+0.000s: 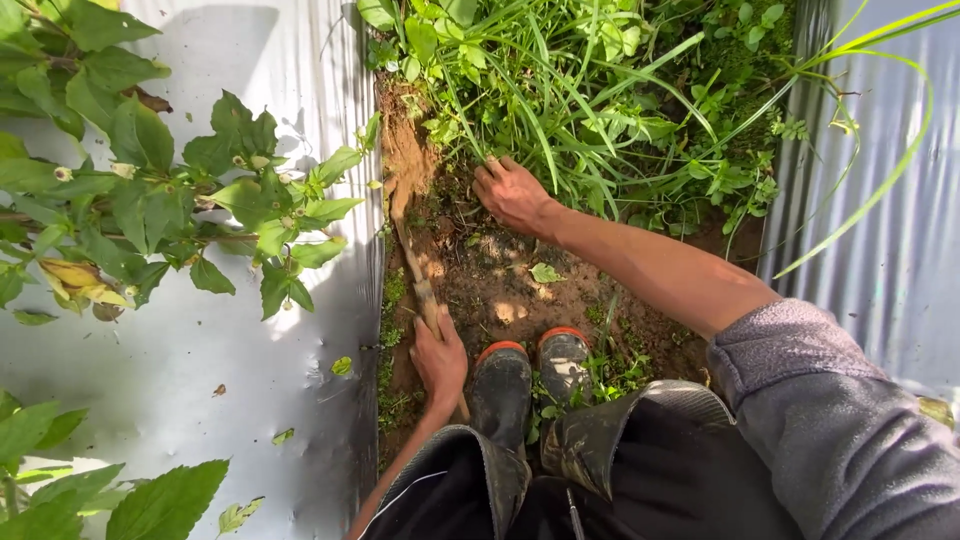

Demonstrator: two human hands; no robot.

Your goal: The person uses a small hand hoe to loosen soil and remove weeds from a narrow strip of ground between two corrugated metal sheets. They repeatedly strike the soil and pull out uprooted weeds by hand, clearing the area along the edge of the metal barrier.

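My left hand (438, 358) is closed round the wooden handle of a long digging tool (412, 255), whose muddy end points up along the left edge of a strip of bare brown soil (490, 285). My right hand (512, 193) reaches forward and grips the base of a clump of grass and weeds (560, 100) at the far end of the strip. Two dark rubber boots with orange rims (530, 375) stand on the soil just below the hands.
Silver plastic mulch sheet (200, 370) covers the ground on the left, and another silver sheet (890, 250) lies on the right. A leafy plant with pale buds (150, 210) overhangs the left sheet. Dense green weeds fill the top of the strip.
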